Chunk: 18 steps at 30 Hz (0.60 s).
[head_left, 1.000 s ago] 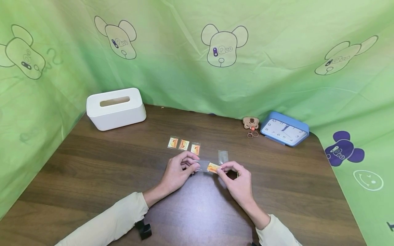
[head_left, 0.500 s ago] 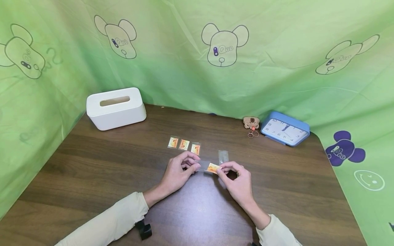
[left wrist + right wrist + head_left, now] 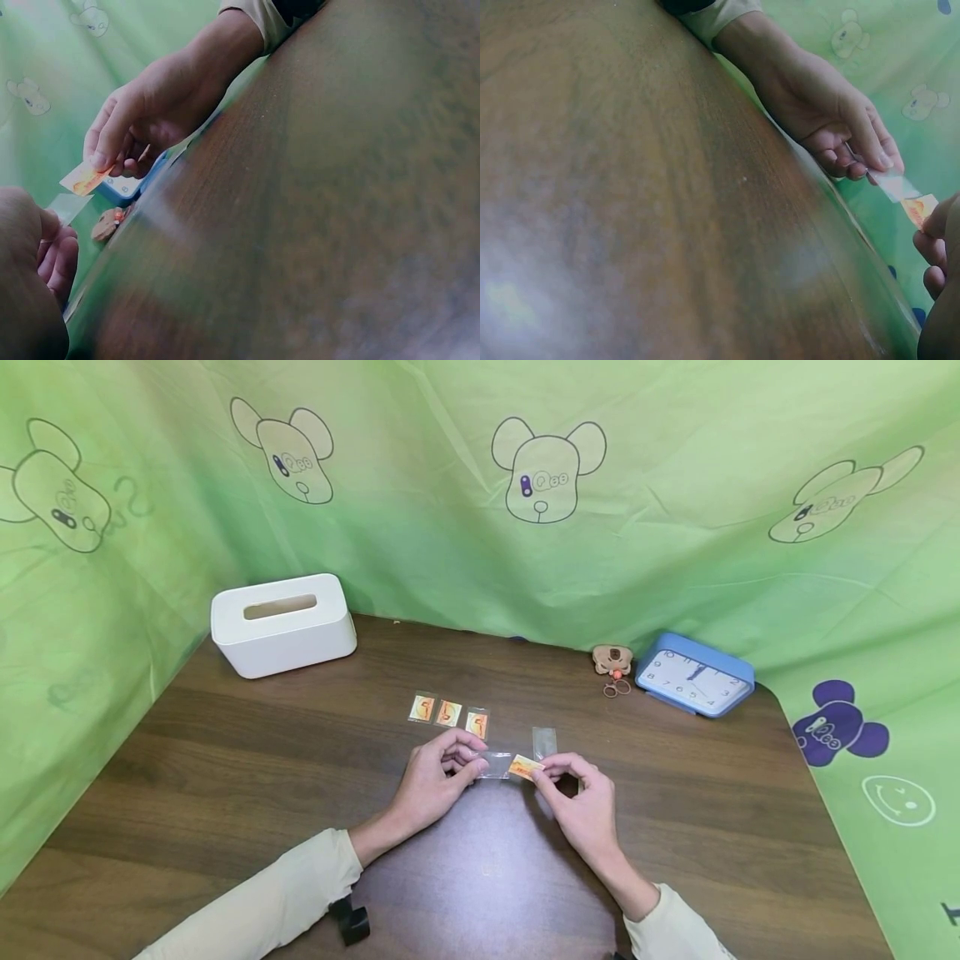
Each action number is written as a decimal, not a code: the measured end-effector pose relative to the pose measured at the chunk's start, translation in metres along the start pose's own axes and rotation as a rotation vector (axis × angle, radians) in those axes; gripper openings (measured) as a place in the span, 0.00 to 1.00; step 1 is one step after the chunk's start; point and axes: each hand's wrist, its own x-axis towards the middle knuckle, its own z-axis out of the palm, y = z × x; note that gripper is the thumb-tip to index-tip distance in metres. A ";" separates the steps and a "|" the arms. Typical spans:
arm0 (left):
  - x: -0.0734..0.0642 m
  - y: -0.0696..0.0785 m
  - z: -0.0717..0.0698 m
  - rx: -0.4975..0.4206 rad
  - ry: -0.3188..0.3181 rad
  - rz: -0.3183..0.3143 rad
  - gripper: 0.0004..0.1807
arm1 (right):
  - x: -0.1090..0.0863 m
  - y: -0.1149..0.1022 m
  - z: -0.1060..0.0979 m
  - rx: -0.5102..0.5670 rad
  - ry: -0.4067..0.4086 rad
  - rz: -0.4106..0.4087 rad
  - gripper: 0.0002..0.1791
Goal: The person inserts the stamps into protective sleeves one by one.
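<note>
1. Card (image 3: 527, 767) up off the table (image 3: 285, 793), midway between the two hands, with the right hand (image 3: 588, 806) pinching its outer end between thumb and fingers!
2. Opposite, the left hand (image 3: 435, 781) pinches a clear pouch (image 3: 496, 766) by its left end; card and pouch come end to end, and whether a corner is inside, I cannot tell.
3. Just beyond the right hand, a second pouch (image 3: 544, 741) lies flat on the table.
4. Beyond the left hand, three cards (image 3: 449, 712) in clear wrapping make a row, short of the table's far edge.
5. Over at the far left corner, a white box (image 3: 285, 639), slot on top.
6. Far right corner: blue clock (image 3: 693, 679), and near it at the far edge, a brown charm (image 3: 612, 659) with rings.
7. Green curtain (image 3: 420, 560) behind it all!
</note>
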 end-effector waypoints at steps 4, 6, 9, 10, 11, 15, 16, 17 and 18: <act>0.000 0.000 0.000 -0.001 0.003 -0.006 0.09 | 0.000 0.000 0.000 -0.003 0.000 0.000 0.10; 0.000 0.000 0.001 -0.016 0.004 -0.016 0.09 | -0.001 0.000 0.001 -0.002 -0.006 0.001 0.10; 0.001 0.000 0.001 -0.055 0.003 -0.041 0.09 | -0.001 0.001 0.001 0.002 -0.017 0.004 0.10; 0.001 0.000 0.001 -0.071 0.003 -0.049 0.09 | -0.001 0.001 0.001 0.004 -0.021 0.004 0.10; 0.001 -0.001 0.001 -0.086 0.003 -0.058 0.09 | -0.001 0.001 0.000 0.005 -0.022 0.004 0.10; 0.001 0.000 0.001 -0.106 0.005 -0.083 0.09 | -0.001 0.001 0.000 0.016 -0.012 -0.009 0.10; 0.001 0.000 0.001 -0.106 0.006 -0.085 0.09 | -0.001 0.001 0.000 0.016 -0.006 -0.015 0.10; 0.001 0.000 0.001 -0.105 0.006 -0.088 0.09 | -0.001 0.001 0.000 0.018 -0.001 -0.022 0.11; 0.001 0.000 0.001 -0.104 0.004 -0.090 0.09 | -0.001 0.001 0.001 0.020 0.003 -0.030 0.11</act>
